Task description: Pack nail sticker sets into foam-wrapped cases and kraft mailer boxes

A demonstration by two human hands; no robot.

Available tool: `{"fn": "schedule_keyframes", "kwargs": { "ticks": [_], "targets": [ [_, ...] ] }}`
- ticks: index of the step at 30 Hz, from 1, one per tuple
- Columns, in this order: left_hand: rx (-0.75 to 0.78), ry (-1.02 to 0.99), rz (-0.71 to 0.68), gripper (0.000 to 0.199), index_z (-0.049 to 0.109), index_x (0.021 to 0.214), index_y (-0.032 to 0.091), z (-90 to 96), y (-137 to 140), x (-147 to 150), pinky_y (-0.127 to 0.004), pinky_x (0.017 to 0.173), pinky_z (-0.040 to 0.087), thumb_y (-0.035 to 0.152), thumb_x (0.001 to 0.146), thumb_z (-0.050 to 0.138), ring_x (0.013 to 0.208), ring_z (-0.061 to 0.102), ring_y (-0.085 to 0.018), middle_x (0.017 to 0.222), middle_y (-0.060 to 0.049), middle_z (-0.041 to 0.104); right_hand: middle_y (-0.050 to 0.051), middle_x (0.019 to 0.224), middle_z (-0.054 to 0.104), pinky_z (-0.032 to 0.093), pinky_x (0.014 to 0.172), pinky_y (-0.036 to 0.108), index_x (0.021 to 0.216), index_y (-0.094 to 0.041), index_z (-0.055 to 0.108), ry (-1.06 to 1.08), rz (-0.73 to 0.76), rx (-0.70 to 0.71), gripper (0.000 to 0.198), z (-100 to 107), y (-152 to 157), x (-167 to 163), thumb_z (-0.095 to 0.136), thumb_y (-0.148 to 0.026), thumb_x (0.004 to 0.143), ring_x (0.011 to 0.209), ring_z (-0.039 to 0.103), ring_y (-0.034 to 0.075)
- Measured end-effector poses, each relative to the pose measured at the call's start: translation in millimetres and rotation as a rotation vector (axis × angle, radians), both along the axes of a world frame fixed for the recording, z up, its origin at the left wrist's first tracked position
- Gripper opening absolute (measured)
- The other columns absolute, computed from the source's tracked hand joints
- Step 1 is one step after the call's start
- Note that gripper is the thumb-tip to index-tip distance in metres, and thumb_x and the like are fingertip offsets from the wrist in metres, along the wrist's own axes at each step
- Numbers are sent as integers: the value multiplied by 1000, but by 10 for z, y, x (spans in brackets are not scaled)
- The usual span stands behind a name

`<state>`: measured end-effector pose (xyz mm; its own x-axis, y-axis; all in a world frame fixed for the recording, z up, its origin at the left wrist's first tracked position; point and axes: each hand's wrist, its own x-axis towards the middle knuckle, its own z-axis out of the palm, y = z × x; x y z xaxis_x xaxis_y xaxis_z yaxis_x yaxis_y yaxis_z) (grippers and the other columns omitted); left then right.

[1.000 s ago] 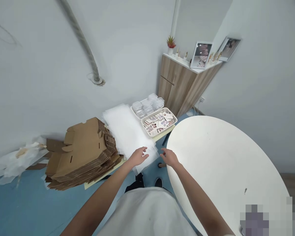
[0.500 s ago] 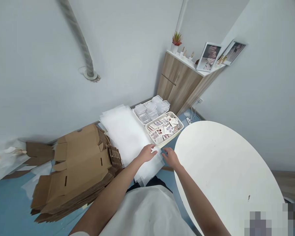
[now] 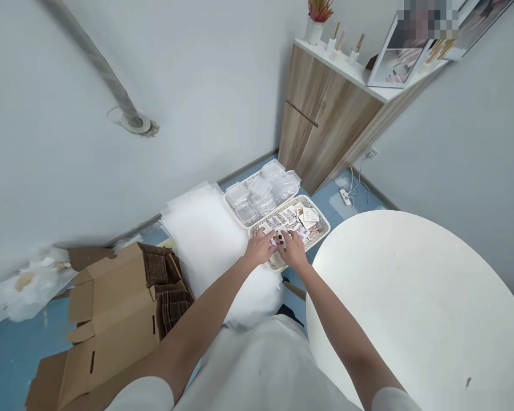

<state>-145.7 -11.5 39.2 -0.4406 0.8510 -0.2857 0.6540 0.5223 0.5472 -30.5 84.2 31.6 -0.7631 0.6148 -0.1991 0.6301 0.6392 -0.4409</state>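
A cream perforated basket (image 3: 323, 229) holds several small printed cards (image 3: 289, 214), some with dark red and purple nail-like shapes on them. My left hand (image 3: 259, 248) is over the near-left part of this basket, its fingers curled down on the cards. Beside it, my right hand (image 3: 293, 249) bends its fingers around the near edge of the same cards. A card with dark red shapes (image 3: 278, 238) shows between the two hands. Exactly how firmly the fingertips grip is partly hidden.
Behind stands a second basket (image 3: 228, 201) of clear plastic boxes (image 3: 260, 187). White foam sheets (image 3: 205, 240) lie to the left, with stacked flat cardboard boxes (image 3: 115, 308) beyond. A round white table (image 3: 411, 297) stands at right, a wooden cabinet (image 3: 329, 108) behind, cables (image 3: 355, 185) on the floor.
Both hands have moved forward, from above the foam sheets' near right edge into the card basket, and come down on the cards. The view has shifted closer.
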Motion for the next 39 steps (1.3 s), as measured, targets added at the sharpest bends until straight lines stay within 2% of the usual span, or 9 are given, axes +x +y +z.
{"fn": "schedule_keyframes", "kwargs": {
  "ticks": [4, 8, 13, 16, 20, 24, 27, 33, 39],
  "targets": [
    [-59, 72, -18, 56, 33, 129, 27, -127, 155, -55, -45, 93, 26, 33, 76, 50, 116, 31, -33, 125, -13, 32, 12, 128, 30, 29, 85, 42, 128, -28, 33, -73, 12, 22, 56, -46, 98, -158, 51, -34, 75, 112, 31, 31],
    [-105, 103, -69, 58, 33, 129, 27, -176, 169, -68, -46, 95, 21, 24, 74, 50, 114, 34, -32, 125, -12, 34, 11, 129, 29, 28, 84, 42, 127, -30, 33, -113, 40, 54, 54, -100, 110, -215, 49, -35, 76, 111, 30, 30],
    [-166, 140, -146, 62, 29, 131, 24, -148, 105, -56, -44, 92, 27, 20, 72, 48, 113, 37, -30, 126, -13, 35, 11, 130, 29, 26, 85, 42, 125, -29, 37, -106, 50, 84, 54, -125, 60, -205, 53, -31, 73, 111, 29, 30],
    [-173, 145, -163, 60, 30, 130, 24, -145, 73, -46, -41, 89, 31, 20, 72, 47, 110, 41, -28, 126, -13, 36, 11, 127, 33, 26, 85, 42, 119, -27, 44, -79, 41, 75, 45, -124, 42, -193, 51, -31, 74, 109, 32, 30],
    [-161, 134, -173, 58, 34, 126, 24, -163, 45, -20, -38, 91, 32, 17, 70, 49, 113, 40, -27, 130, -11, 34, 10, 121, 42, 28, 87, 41, 108, -24, 54, -7, 40, 26, 33, -158, 61, -201, 47, -28, 76, 107, 37, 28],
    [-157, 143, -181, 60, 32, 127, 19, -182, 31, 19, -43, 96, 24, 16, 70, 49, 124, 26, -33, 135, -13, 28, 12, 122, 44, 31, 89, 37, 115, -18, 48, 67, 32, -80, 41, -240, 97, -246, 45, -20, 75, 107, 42, 25],
    [-176, 134, -190, 61, 31, 127, 18, -185, 21, 34, -46, 97, 21, 16, 69, 49, 127, 18, -34, 137, -14, 27, 11, 121, 47, 33, 90, 35, 118, -16, 44, 132, -32, -146, 46, -293, 105, -282, 44, -17, 73, 109, 42, 23],
    [-171, 144, -249, 52, 40, 120, 15, -173, -34, 34, -43, 98, 21, 15, 69, 48, 127, 20, -33, 136, -15, 29, 11, 120, 48, 29, 95, 37, 118, -14, 41, 179, -101, -174, 49, -329, 89, -338, 42, -11, 69, 113, 40, 23],
    [-176, 173, -270, 52, 40, 120, 12, -155, -85, 73, -44, 100, 18, 18, 69, 48, 128, 19, -32, 137, -16, 28, 13, 108, 50, 37, 85, 34, 118, -14, 41, 115, -156, -204, 50, -387, 112, -385, 49, -19, 69, 103, 46, 24]
  ]
}}
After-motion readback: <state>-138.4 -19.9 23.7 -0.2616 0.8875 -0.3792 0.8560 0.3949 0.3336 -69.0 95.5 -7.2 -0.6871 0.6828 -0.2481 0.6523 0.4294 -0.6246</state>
